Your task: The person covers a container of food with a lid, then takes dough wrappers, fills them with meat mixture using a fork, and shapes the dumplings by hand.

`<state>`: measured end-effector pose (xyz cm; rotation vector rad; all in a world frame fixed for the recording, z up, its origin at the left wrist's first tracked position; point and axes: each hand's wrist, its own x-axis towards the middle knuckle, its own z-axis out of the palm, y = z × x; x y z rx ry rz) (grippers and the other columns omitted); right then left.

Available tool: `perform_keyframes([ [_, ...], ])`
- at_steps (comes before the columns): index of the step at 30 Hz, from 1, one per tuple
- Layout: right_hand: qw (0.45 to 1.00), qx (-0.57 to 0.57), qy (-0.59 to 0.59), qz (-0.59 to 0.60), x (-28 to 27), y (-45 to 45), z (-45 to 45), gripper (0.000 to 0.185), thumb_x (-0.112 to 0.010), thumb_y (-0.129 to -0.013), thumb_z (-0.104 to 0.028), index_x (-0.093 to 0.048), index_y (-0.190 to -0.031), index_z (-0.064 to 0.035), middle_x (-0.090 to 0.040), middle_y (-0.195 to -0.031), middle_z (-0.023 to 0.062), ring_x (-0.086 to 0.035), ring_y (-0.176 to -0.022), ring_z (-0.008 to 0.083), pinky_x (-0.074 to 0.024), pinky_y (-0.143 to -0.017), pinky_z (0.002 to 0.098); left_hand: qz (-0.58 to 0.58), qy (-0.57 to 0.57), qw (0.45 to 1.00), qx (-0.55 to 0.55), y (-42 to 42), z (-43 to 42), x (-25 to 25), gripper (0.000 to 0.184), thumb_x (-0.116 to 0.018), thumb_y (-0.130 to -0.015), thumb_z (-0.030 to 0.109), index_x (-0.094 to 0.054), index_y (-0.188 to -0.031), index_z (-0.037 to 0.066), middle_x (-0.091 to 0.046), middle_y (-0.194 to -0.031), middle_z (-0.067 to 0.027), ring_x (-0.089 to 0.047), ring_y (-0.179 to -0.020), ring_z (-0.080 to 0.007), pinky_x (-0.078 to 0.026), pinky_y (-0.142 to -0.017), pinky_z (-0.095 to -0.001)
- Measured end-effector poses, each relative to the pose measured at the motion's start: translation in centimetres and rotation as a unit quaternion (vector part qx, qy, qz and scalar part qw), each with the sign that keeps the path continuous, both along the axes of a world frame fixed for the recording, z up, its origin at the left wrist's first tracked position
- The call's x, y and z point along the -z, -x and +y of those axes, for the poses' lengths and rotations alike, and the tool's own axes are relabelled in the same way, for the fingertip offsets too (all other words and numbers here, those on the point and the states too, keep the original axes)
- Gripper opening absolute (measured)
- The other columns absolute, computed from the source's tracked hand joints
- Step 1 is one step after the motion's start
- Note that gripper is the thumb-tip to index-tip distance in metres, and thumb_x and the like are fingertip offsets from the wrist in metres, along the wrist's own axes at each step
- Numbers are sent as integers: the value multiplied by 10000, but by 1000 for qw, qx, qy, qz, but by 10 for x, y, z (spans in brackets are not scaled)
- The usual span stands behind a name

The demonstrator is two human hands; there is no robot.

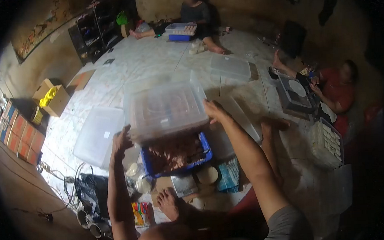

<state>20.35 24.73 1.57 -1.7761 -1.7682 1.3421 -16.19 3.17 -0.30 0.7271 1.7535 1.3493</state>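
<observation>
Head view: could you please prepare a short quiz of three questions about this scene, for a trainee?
1. True or false: the left hand and the right hand are at opposite sides of the clear box.
2. What colour is the tray below it? A) red B) blue C) green
3. How many others are sitting in view?

Key: 1. True. 2. B. 3. Two: a person at the back, another at right.

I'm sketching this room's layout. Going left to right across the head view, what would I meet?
Open cardboard box, left hand, translucent container, right hand, grey container, seated person in red.
</observation>
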Motion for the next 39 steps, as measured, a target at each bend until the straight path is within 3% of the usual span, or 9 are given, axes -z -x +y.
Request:
perform_keyframes([
  [5,998,-16,-1,-58,-21,4,-7,692,-372,-997,-520,-520,-1377,40,-548,-1374,263,-615,-1160,394,-603,-748,469,22,51,998,9,-11,-11,-21,666,-637,-875,547,-610,-1223,-20,-576,-939,-115,-628,-766,-212,-564,-638,-345],
  [9,975,-9,-210,-67,14,5,10,666,-386,-999,-492,-461,-1417,20,-573,-1330,293,-605,-1182,404,-477,-993,456,-31,-20,999,23,12,-4,-13,867,-568,-880,697,-533,-1331,-42,-611,-1078,-173,-646,-933,-257,-555,-743,-405],
  [13,957,16,-290,-16,1,5,-4,563,-418,-983,-373,-456,-1415,-13,-552,-1344,300,-581,-1165,473,-461,-1002,502,60,9,993,98,52,17,14,768,-529,-928,667,-587,-1236,-35,-677,-1027,-154,-676,-781,-234,-558,-681,-354],
  [16,944,-44,-321,-63,1,0,5,563,-449,-980,-346,-444,-1439,-19,-572,-1323,291,-582,-1169,466,-465,-999,496,56,-48,992,107,54,20,27,505,-592,-941,411,-590,-1223,-7,-683,-898,-112,-665,-681,-197,-558,-652,-324],
  [18,944,-32,-322,-67,-4,-5,15,555,-486,-983,-347,-460,-1430,-19,-588,-1313,278,-579,-1197,442,-464,-1010,473,8,-113,980,165,69,22,51,416,-590,-891,183,-564,-1272,18,-677,-921,-96,-670,-750,-173,-557,-674,-305],
  [27,949,-48,-311,-35,-15,22,29,513,-506,-993,-301,-485,-1414,-8,-549,-1373,277,-534,-1271,428,-417,-1078,444,32,-103,981,159,61,34,47,507,-647,-896,212,-521,-1360,50,-668,-1148,-131,-672,-993,-212,-559,-743,-285],
  [28,944,-60,-318,-71,-17,25,33,504,-502,-990,-278,-486,-1411,-3,-548,-1371,280,-536,-1266,434,-413,-1081,448,-4,-111,987,118,53,40,47,549,-740,-825,199,-550,-1286,-29,-683,-989,-144,-680,-817,-193,-560,-655,-318],
  [35,938,-98,-324,-71,10,18,64,537,-497,-954,-173,-435,-1477,-65,-558,-1379,251,-543,-1265,413,-433,-1061,431,74,-141,982,99,30,30,49,467,-683,-900,240,-561,-1271,-15,-668,-982,-147,-665,-855,-187,-538,-680,-312],
  [39,971,-45,-136,193,9,10,48,647,-598,-955,-381,-426,-1493,-64,-540,-1437,176,-544,-1287,296,-433,-1054,374,61,-137,986,71,21,29,50,477,-662,-929,252,-512,-1305,-2,-676,-1006,-159,-668,-845,-184,-534,-650,-300],
])
